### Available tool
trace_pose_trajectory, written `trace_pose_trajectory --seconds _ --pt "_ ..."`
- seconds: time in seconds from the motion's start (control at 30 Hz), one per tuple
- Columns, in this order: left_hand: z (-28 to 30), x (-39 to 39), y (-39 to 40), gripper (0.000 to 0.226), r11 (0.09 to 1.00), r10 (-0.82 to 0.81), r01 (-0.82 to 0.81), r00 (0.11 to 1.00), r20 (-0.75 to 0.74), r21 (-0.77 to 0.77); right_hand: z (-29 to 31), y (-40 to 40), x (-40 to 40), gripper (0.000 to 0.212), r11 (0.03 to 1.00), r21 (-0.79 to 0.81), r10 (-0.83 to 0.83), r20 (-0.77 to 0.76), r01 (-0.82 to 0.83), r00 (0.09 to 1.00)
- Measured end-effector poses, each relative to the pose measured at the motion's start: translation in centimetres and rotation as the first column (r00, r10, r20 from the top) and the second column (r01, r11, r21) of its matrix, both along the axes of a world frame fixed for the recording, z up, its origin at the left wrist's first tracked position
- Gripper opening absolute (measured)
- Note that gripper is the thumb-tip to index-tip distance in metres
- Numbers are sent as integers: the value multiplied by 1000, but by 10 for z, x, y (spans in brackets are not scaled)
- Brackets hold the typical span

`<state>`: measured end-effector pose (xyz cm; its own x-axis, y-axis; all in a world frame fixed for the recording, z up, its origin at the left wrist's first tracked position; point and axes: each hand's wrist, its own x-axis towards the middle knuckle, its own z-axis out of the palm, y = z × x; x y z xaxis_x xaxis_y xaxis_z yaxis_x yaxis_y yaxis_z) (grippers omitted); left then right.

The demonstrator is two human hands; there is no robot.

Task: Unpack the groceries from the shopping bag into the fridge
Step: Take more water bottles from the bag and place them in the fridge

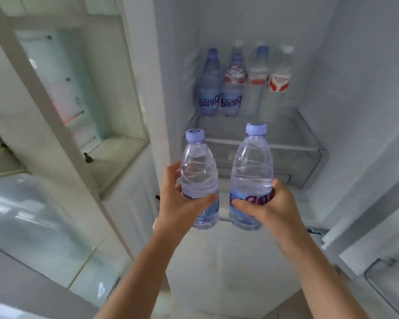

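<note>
I hold two clear water bottles with lilac caps upright in front of the open fridge. My left hand grips the left bottle around its lower body. Around the labelled waist of the right bottle, my right hand is wrapped. Both bottles hover just before the front rim of the glass shelf. At the back of that shelf stand several bottles, two with purple lettering and others with red and white labels. The shopping bag is out of view.
The front half of the shelf is bare glass. A clear drawer sits below it. To the right is the fridge door with a door bin. White cabinets and a pale countertop stand on the left.
</note>
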<state>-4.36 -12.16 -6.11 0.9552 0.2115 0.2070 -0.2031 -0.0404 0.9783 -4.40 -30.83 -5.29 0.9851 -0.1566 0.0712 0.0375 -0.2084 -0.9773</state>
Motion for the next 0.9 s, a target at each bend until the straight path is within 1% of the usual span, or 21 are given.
trace_pose_trajectory --seconds 0.13,0.37,0.47,0.53,0.6,0.77,0.9 --pt "26 54 -7 80 1000 -5 4 996 94 10 21 -1 45 60 997 13 -81 80 80 993" --pt "64 150 -26 73 999 47 -46 973 227 -11 53 -3 135 55 987 85 -152 186 138 971" --pt "68 190 -33 73 998 55 -51 971 234 -26 59 -4 171 55 989 106 -126 204 106 971" --pt "68 214 -36 78 998 56 -52 967 248 -25 61 -5 193 56 991 93 -111 210 93 971" --pt "66 231 -40 82 997 76 -70 966 249 -35 60 -5 211 52 995 62 -87 227 75 970" --pt "54 260 -41 72 993 119 -115 962 246 -29 49 -5 241 44 997 -46 -44 260 57 965" --pt "46 266 -38 70 991 132 -129 961 242 -25 32 -8 252 45 997 -48 -50 244 63 968"
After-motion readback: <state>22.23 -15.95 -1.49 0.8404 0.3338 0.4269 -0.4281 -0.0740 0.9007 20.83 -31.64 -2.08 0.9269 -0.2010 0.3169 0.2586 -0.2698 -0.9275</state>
